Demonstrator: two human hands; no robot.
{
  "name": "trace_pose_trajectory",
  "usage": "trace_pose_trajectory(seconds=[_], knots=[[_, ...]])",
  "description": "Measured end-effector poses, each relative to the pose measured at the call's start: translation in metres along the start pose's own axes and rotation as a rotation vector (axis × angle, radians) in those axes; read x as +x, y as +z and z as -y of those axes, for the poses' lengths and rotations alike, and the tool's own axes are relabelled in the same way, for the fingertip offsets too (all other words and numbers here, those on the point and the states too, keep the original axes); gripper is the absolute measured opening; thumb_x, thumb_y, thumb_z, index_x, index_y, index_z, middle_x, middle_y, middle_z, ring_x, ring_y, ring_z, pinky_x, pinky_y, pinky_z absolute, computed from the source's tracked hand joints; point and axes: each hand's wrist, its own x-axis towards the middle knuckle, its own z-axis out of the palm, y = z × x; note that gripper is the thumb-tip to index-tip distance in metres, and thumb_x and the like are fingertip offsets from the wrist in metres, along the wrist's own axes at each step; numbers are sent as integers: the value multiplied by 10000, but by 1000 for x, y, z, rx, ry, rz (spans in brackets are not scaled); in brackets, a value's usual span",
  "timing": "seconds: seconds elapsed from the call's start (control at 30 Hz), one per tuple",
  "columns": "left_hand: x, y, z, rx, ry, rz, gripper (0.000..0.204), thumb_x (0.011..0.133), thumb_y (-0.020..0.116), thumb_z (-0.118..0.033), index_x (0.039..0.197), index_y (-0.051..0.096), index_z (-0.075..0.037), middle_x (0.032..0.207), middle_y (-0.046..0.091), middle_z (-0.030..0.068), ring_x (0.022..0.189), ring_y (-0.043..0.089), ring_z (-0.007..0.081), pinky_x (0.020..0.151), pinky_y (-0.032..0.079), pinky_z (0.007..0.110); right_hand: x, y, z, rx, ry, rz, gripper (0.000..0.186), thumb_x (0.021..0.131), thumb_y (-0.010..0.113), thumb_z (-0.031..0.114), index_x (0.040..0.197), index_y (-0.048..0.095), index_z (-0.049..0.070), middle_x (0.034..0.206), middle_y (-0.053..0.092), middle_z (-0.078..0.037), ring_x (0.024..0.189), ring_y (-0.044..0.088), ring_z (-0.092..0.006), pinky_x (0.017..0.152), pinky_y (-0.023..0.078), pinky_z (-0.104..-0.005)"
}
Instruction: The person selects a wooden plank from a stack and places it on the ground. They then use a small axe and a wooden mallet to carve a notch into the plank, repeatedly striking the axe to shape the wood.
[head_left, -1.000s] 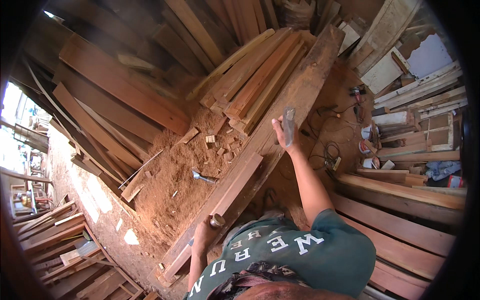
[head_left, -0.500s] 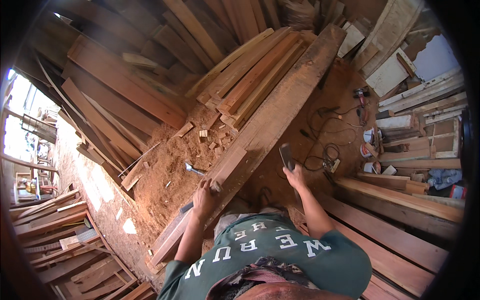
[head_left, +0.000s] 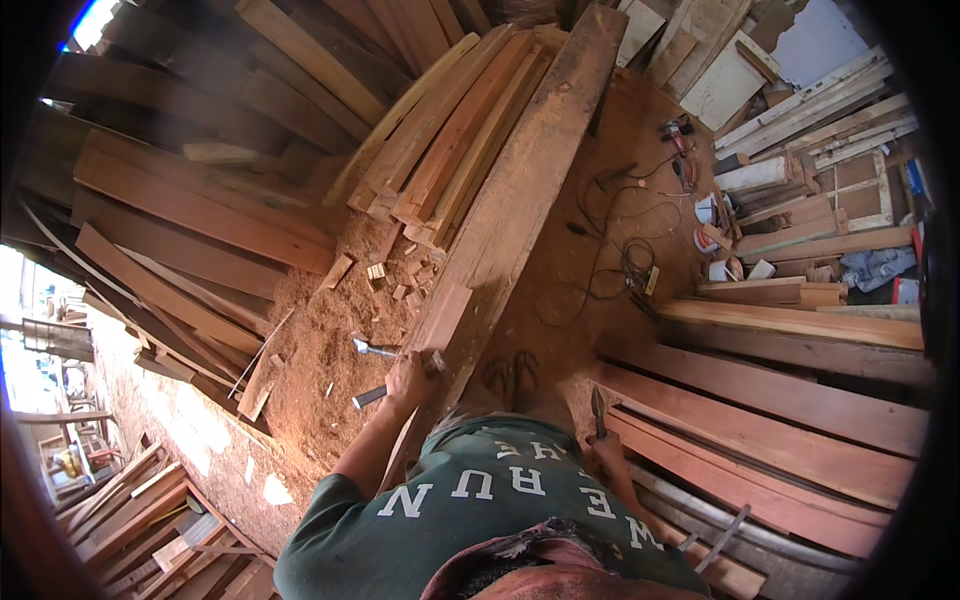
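My left hand [head_left: 407, 381] is closed around a dark-handled tool [head_left: 369, 397] over the near part of a long timber beam [head_left: 508, 190]. A grey-brown lump [head_left: 435, 363] shows at the far side of its fingers; whether it belongs to the tool I cannot tell. Just beyond this hand lies a hammer-like tool [head_left: 372, 346] with a silver head and bluish shaft. Low at my right side, my right hand [head_left: 606, 458] grips a dark tool with a tapered tip [head_left: 598, 406], pointing away from me. Its exact kind is unclear.
Wood offcuts [head_left: 400, 285] and sawdust [head_left: 315, 345] lie left of the beam, with stacked planks [head_left: 450, 140] beyond. Right of it are tangled cords [head_left: 635, 262] and a red power tool [head_left: 677, 140] on the floor. Long boards [head_left: 760, 400] stand close to my right arm.
My right hand has drawn back and down to my right side with the tapered tool, away from the beam. My left hand stays on the beam. The whole view has shifted.
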Motion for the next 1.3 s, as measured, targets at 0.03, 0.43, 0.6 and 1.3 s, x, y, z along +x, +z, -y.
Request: trace_pose_trajectory(seconds=[0.03,0.43,0.6,1.3], knots=[[4,1,2,18,-5,7,744,807,771,-582,1281,615,-30,1160,721,267,1081,704,439,921,563,536,-13,12,7,99,111,27,245,893,778,206,948,687,-15,758,684,-139,664,678,-259,626,531,-433],[2,10,4,83,43,-71,763,763,823,-573,1179,636,39,1165,717,262,1099,709,412,927,577,498,-81,62,35,465,119,60,100,876,711,81,840,651,10,664,624,-64,534,574,-178,498,433,-355],[15,-3,23,28,158,85,678,765,835,-557,1106,697,12,1067,741,269,1045,726,415,900,579,509,-110,94,-6,541,79,13,116,888,732,109,868,652,26,688,607,-46,557,579,-171,485,431,-347],[106,60,70,-22,469,53,761,725,913,-123,1322,471,42,1185,683,254,1120,682,370,888,563,446,-254,159,-30,859,-9,45,218,886,791,133,906,586,61,647,531,-16,515,537,-140,474,473,-313]])
